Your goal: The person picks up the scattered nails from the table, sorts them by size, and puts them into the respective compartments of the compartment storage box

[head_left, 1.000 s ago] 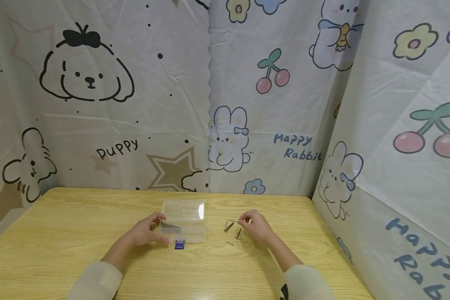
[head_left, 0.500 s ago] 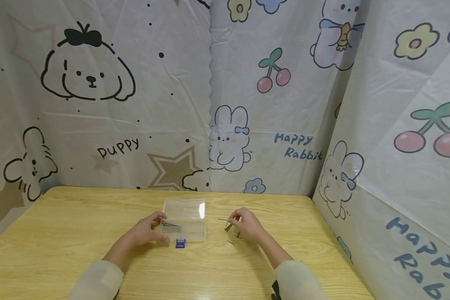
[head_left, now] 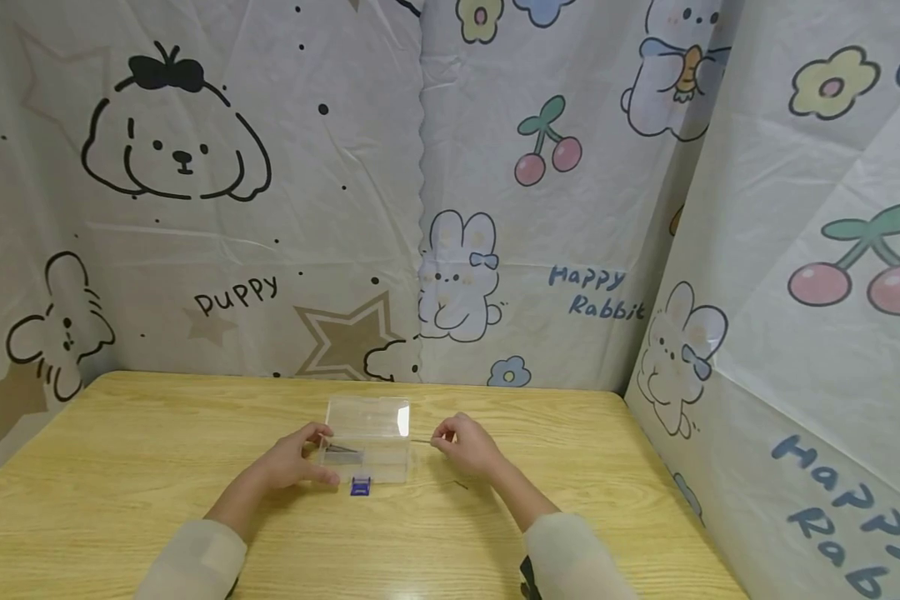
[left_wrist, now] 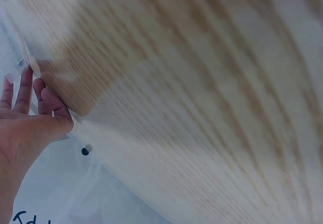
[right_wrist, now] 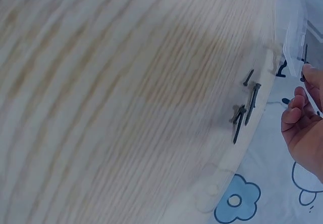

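Head cam: R hand [head_left: 467,447], pinching nail [head_left: 422,441], nearer box [head_left: 387,473] vs b4.

Table [head_left: 390,546]: yellow with wood grain; paler, brown-streaked in both wrist views. Box [head_left: 387,471]: clear, colourless; latch [head_left: 360,487] blue-violet. Fasteners [right_wrist: 251,103]: dark grey. Sleeves [head_left: 195,558]: pale cream. Backdrop [head_left: 307,208]: off-white, printed with black-outlined puppy [head_left: 180,162], brown stars [head_left: 354,336], white rabbits [head_left: 457,300] with blue bows [head_left: 483,260], pink cherries [head_left: 817,286] with green leaves [head_left: 843,231], yellow and blue flowers [head_left: 835,82]; lettering [head_left: 587,278] black at left, blue at right.
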The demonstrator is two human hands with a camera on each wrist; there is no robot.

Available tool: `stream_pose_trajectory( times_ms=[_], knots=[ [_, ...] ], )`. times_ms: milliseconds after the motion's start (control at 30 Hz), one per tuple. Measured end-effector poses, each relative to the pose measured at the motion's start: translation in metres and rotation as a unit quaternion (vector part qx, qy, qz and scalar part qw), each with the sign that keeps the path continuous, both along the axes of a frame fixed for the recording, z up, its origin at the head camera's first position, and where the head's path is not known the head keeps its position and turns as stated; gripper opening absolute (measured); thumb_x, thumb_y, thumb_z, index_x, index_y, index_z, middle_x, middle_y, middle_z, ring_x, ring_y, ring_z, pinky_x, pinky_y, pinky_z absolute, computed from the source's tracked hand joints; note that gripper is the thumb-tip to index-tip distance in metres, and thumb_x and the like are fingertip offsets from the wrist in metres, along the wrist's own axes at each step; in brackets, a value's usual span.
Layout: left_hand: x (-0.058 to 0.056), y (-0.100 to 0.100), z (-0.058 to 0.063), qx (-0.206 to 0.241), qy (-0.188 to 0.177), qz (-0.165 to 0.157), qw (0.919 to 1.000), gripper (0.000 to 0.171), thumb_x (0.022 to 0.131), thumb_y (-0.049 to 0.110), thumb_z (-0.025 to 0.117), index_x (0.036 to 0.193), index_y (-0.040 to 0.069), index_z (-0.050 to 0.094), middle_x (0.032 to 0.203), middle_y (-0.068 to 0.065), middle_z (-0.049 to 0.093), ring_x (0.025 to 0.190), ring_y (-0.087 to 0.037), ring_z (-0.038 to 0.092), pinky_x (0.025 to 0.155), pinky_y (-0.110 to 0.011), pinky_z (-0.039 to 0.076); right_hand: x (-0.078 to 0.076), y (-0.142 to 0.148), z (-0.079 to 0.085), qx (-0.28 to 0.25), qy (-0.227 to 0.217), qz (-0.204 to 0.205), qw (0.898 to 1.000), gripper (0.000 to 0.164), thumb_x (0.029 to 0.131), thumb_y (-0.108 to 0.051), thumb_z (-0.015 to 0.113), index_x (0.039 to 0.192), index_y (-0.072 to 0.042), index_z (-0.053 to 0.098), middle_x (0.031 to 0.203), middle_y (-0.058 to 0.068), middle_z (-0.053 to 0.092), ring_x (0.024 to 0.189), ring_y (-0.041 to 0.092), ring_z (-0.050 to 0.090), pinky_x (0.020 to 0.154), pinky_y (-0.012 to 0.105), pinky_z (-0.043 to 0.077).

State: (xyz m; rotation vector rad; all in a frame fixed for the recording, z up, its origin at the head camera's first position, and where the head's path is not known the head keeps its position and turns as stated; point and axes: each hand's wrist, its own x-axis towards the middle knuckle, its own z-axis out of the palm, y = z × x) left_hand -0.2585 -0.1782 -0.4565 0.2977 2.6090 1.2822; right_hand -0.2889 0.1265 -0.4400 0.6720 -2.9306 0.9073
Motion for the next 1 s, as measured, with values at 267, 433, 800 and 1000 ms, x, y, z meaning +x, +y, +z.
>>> stream_pose_trajectory(
  times_ms=[267,433,800,1000],
  knots=[
    [-0.002,-0.002,-0.003,0.0,-0.001,0.0,1.0,0.072,0.07,0.03,0.082,0.125,0.007,0.043,0.131,-0.023,0.045,0.124,-0.052,0.038,0.101,-0.063,0.033,-0.002,-0.019,-0.001,0.005,-0.001,0.014,1.0,0.015,0.091,-0.022,0.06,0.088,-0.01,0.068,0.084,-0.002,0.054,0.075,0.008,0.046,0.063,0.021,0.04],
    [-0.003,-0.003,-0.005,0.001,-0.004,0.001,1.0,0.072,0.069,0.03,0.082,0.125,0.007,0.043,0.131,-0.023,0.045,0.125,-0.052,0.038,0.101,-0.063,0.033,-0.001,-0.03,-0.003,0.009,0.004,0.014,1.0,0.015,0.091,-0.022,0.061,0.089,-0.01,0.068,0.082,-0.001,0.053,0.073,0.008,0.046,0.061,0.02,0.04],
    [-0.003,-0.002,-0.002,-0.008,0.004,-0.004,1.0,0.072,0.068,0.031,0.083,0.125,0.008,0.044,0.131,-0.024,0.045,0.125,-0.052,0.037,0.101,-0.063,0.032,-0.001,-0.047,-0.007,0.024,0.0,0.004,1.0,0.015,0.09,-0.023,0.062,0.091,-0.01,0.069,0.081,-0.003,0.051,0.069,0.006,0.045,0.059,0.018,0.04],
    [-0.003,-0.001,-0.003,-0.003,-0.001,-0.001,1.0,0.072,0.069,0.031,0.083,0.125,0.007,0.043,0.132,-0.025,0.045,0.126,-0.052,0.036,0.102,-0.063,0.031,0.0,-0.055,-0.006,0.03,-0.001,0.008,1.0,0.015,0.09,-0.023,0.062,0.091,-0.01,0.068,0.08,-0.002,0.051,0.069,0.006,0.045,0.058,0.018,0.04]
  ],
)
